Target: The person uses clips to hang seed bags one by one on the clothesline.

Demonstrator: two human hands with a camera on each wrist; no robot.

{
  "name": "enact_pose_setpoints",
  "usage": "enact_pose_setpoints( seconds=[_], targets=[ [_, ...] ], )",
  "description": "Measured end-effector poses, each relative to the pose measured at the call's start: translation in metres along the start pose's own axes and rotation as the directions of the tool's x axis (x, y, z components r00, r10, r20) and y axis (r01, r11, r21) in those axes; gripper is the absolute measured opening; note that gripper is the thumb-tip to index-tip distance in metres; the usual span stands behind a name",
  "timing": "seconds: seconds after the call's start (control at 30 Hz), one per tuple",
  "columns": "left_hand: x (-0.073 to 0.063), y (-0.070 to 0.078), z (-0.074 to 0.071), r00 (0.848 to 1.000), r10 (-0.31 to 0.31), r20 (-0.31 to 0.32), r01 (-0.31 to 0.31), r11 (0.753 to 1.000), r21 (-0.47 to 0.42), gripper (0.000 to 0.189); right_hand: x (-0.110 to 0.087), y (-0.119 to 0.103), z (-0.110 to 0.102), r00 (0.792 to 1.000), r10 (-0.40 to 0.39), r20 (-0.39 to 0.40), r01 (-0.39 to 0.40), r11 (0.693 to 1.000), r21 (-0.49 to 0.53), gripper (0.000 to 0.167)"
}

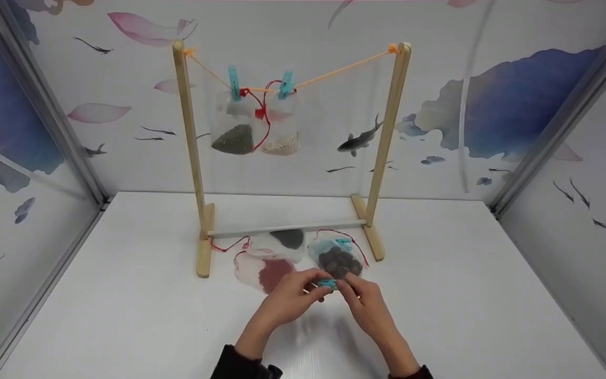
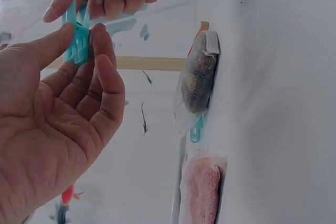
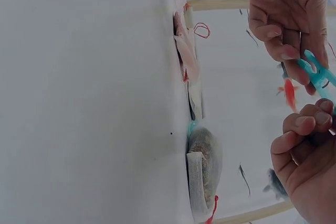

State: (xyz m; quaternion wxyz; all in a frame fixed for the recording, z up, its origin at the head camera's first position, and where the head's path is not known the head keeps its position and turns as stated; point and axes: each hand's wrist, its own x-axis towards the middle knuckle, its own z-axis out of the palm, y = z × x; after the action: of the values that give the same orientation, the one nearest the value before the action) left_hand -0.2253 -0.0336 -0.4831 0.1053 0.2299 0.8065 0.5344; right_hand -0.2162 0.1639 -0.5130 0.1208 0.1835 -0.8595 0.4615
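Over the front of the table, my left hand point(image 1: 289, 298) pinches a turquoise clothespin point(image 1: 326, 283) between thumb and fingers. My right hand point(image 1: 369, 308) holds the clothespin's other end; in the left wrist view its thumb and curled fingers are at the handles. Just beyond the hands lies a mesh drawstring bag of brown stones point(image 1: 339, 260), partly hidden by the fingers. A second turquoise clothespin point(image 1: 343, 242) is at that bag's far end. Left of it lie a bag with reddish filling point(image 1: 273, 275) and a bag with dark filling point(image 1: 288, 238).
A wooden stand point(image 1: 186, 131) with a white crossbar point(image 1: 287, 228) rises behind the bags. From its orange cord point(image 1: 347, 69), turquoise clothespins hold a bag with grey-green filling point(image 1: 234, 139) and a bag with pale grains point(image 1: 281, 145). Patterned walls enclose the white table point(image 1: 450, 273).
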Motion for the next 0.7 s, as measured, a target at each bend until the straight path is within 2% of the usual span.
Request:
enact_pose_setpoints(
  seconds=[0.1, 0.2, 0.27, 0.33, 0.4, 0.43, 0.5, 0.53, 0.6, 0.63, 0.67, 0.7],
  targets=[
    [-0.001, 0.0, -0.001, 1.0, 0.005, 0.008, -0.006, 1.0, 0.023, 0.021, 0.0, 0.0, 0.0, 1.0, -0.008, -0.011, 0.007, 1.0, -0.006, 0.028],
    [-0.002, -0.002, -0.007, 1.0, 0.019, -0.025, -0.017, 0.998, 0.062, 0.026, 0.001, 0.0, -0.001, 0.999, -0.011, -0.031, 0.011, 1.0, -0.015, 0.028],
    [-0.004, -0.007, -0.015, 0.996, 0.019, -0.089, -0.011, 0.996, 0.089, 0.032, 0.001, -0.001, -0.003, 0.999, -0.01, -0.051, 0.009, 1.0, -0.018, 0.029],
    [-0.006, -0.013, -0.026, 0.981, -0.008, -0.192, 0.027, 0.995, 0.098, 0.035, 0.002, 0.0, -0.004, 0.997, -0.012, -0.072, 0.011, 1.0, -0.022, 0.03],
    [-0.009, -0.021, -0.036, 0.948, -0.053, -0.314, 0.086, 0.992, 0.091, 0.034, 0.002, 0.001, -0.005, 0.996, -0.016, -0.087, 0.013, 0.999, -0.034, 0.031],
    [-0.011, -0.025, -0.041, 0.924, -0.081, -0.373, 0.125, 0.988, 0.095, 0.034, 0.002, 0.001, -0.006, 0.995, -0.021, -0.095, 0.017, 0.999, -0.041, 0.032],
    [-0.014, -0.034, -0.049, 0.865, -0.123, -0.487, 0.213, 0.968, 0.133, 0.034, 0.002, 0.003, -0.007, 0.994, -0.033, -0.101, 0.028, 0.998, -0.055, 0.033],
    [-0.015, -0.039, -0.052, 0.832, -0.137, -0.537, 0.266, 0.949, 0.169, 0.035, 0.002, 0.004, -0.007, 0.994, -0.038, -0.1, 0.031, 0.998, -0.062, 0.034],
    [-0.019, -0.048, -0.056, 0.774, -0.155, -0.614, 0.376, 0.893, 0.248, 0.039, 0.003, 0.005, -0.008, 0.995, -0.044, -0.086, 0.038, 0.997, -0.069, 0.034],
    [-0.021, -0.052, -0.058, 0.753, -0.162, -0.638, 0.427, 0.858, 0.287, 0.041, 0.003, 0.006, -0.009, 0.997, -0.041, -0.071, 0.036, 0.997, -0.065, 0.033],
    [-0.023, -0.055, -0.058, 0.741, -0.166, -0.65, 0.467, 0.824, 0.322, 0.042, 0.002, 0.007, -0.009, 0.998, -0.031, -0.049, 0.028, 0.998, -0.061, 0.033],
    [-0.025, -0.058, -0.059, 0.738, -0.173, -0.652, 0.498, 0.792, 0.353, 0.041, 0.002, 0.007, -0.01, 1.0, -0.02, -0.022, 0.019, 0.998, -0.056, 0.032]
  ],
)
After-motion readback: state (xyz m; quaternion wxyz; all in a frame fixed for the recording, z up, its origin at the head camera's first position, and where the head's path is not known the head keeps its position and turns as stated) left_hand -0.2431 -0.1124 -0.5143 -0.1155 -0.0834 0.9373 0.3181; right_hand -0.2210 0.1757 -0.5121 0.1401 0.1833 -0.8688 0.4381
